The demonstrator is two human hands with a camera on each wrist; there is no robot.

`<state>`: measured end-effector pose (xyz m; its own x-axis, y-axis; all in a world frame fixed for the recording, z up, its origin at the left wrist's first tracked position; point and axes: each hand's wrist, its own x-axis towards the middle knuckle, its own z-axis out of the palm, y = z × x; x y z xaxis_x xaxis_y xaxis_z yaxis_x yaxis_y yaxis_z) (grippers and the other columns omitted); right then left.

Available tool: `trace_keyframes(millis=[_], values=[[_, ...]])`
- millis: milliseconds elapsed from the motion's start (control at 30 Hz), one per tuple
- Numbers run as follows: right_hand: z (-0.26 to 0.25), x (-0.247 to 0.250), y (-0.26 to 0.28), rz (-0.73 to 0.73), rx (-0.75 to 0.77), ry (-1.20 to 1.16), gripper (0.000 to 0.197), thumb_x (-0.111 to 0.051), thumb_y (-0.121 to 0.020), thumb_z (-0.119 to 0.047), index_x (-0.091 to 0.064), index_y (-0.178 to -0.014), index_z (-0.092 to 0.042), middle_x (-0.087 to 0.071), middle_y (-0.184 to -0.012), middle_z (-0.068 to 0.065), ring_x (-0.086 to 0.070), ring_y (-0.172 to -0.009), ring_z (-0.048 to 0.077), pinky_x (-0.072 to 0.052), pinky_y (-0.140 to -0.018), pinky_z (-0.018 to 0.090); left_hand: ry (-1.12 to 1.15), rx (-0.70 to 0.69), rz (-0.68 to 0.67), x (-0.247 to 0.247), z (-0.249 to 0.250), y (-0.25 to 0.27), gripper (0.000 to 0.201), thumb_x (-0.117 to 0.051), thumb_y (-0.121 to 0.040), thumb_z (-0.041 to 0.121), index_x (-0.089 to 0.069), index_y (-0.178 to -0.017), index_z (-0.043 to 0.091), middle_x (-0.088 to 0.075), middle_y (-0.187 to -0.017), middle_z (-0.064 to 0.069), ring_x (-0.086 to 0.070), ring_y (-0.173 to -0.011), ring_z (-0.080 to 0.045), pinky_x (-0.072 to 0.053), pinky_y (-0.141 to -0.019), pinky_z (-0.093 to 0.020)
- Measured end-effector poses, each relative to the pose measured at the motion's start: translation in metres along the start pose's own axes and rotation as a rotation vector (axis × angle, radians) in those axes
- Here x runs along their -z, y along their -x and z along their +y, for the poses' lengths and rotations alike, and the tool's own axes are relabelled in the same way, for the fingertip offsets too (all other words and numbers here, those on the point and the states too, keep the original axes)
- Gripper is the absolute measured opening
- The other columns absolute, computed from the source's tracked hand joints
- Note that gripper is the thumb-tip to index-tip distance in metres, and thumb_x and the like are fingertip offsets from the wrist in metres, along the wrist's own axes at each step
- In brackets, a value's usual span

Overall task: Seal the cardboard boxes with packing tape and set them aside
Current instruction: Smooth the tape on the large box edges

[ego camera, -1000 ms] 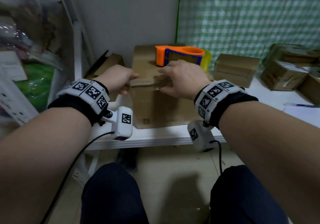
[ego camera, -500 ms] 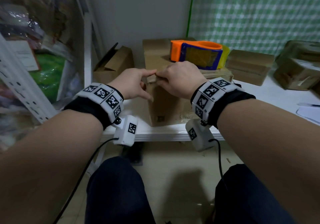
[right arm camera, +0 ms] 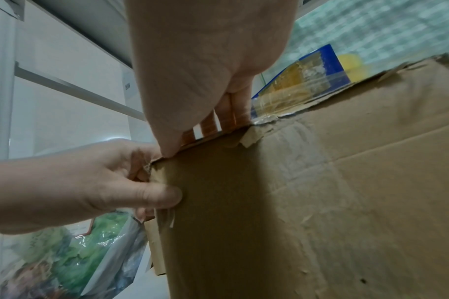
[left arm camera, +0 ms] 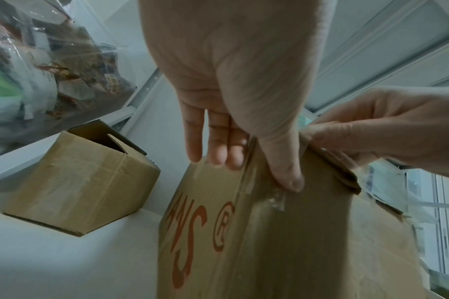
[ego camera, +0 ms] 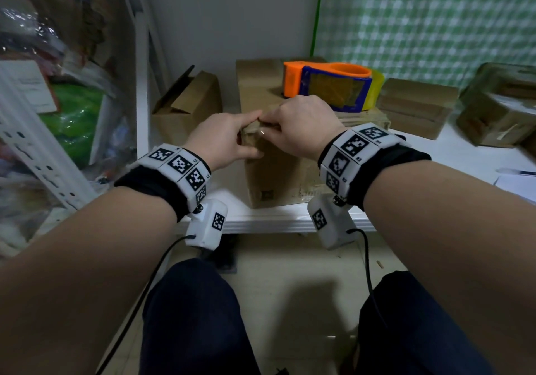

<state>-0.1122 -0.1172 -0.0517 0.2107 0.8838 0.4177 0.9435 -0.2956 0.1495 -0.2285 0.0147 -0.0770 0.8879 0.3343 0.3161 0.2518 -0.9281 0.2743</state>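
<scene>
A tall brown cardboard box (ego camera: 269, 180) stands near the white table's front edge, with clear tape wrinkled over its near-left top corner (left arm camera: 277, 200). An orange and blue tape dispenser (ego camera: 327, 87) with a yellow roll rests on the box's top. My left hand (ego camera: 229, 139) clasps that corner, fingers (left arm camera: 215, 151) down the left face and thumb on the front face (right arm camera: 164, 197). My right hand (ego camera: 295, 122) meets it there, with its fingers (right arm camera: 226, 113) over the top and its thumb against the top front edge.
A small box with an open flap (ego camera: 185, 108) sits left of the tall one. Taped boxes (ego camera: 414, 105) (ego camera: 499, 108) line the right back of the table (ego camera: 275, 221). A metal rack with plastic bags (ego camera: 58, 99) stands on the left. A green checked curtain (ego camera: 420, 21) hangs behind.
Both hands have come together at the box's near-left top corner. A second ago the right hand lay on the middle of the top front edge and the left on the side.
</scene>
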Motion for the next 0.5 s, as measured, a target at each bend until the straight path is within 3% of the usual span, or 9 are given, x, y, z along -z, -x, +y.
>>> trace_keyframes(millis=[167, 300, 400, 500], values=[[0.0012, -0.0017, 0.0001, -0.013, -0.016, 0.015, 0.046, -0.040, -0.091, -0.056, -0.069, -0.099, -0.022, -0.067, -0.090, 0.003, -0.062, -0.086, 0.026, -0.042, -0.064, 0.031, -0.176, -0.034, 0.023, -0.0023, -0.0044, -0.0015, 0.060, -0.055, -0.085, 0.055, -0.039, -0.141, 0.039, -0.059, -0.105, -0.006, -0.054, -0.101, -0.027, -0.041, -0.072, -0.033], [0.0019, -0.0018, 0.0008, -0.017, 0.004, 0.035, 0.051, -0.038, -0.090, -0.059, -0.068, -0.104, -0.020, -0.068, -0.093, 0.004, -0.063, -0.088, 0.026, -0.045, -0.067, 0.032, -0.279, -0.123, 0.119, -0.0018, -0.0034, 0.0032, 0.055, -0.047, -0.089, 0.051, -0.046, -0.139, 0.028, -0.042, -0.095, -0.008, -0.046, -0.093, -0.028, -0.043, -0.065, -0.037], [0.0014, -0.0006, 0.0023, -0.028, 0.007, 0.038, 0.052, -0.037, -0.091, -0.060, -0.067, -0.105, -0.019, -0.068, -0.096, 0.005, -0.062, -0.091, 0.027, -0.045, -0.070, 0.033, -0.321, -0.252, 0.188, -0.0016, -0.0051, 0.0050, 0.055, -0.040, -0.089, 0.049, -0.057, -0.131, 0.018, -0.047, -0.096, -0.015, -0.043, -0.085, -0.030, -0.045, -0.057, -0.038], [0.0017, 0.0025, 0.0046, -0.038, 0.007, 0.021, 0.051, -0.038, -0.091, -0.060, -0.067, -0.102, -0.019, -0.068, -0.096, 0.004, -0.062, -0.090, 0.027, -0.045, -0.071, 0.033, -0.390, -0.353, 0.248, -0.0036, -0.0099, 0.0035, 0.051, -0.038, -0.089, 0.040, -0.062, -0.124, 0.012, -0.053, -0.091, -0.015, -0.040, -0.081, -0.025, -0.042, -0.050, -0.032]])
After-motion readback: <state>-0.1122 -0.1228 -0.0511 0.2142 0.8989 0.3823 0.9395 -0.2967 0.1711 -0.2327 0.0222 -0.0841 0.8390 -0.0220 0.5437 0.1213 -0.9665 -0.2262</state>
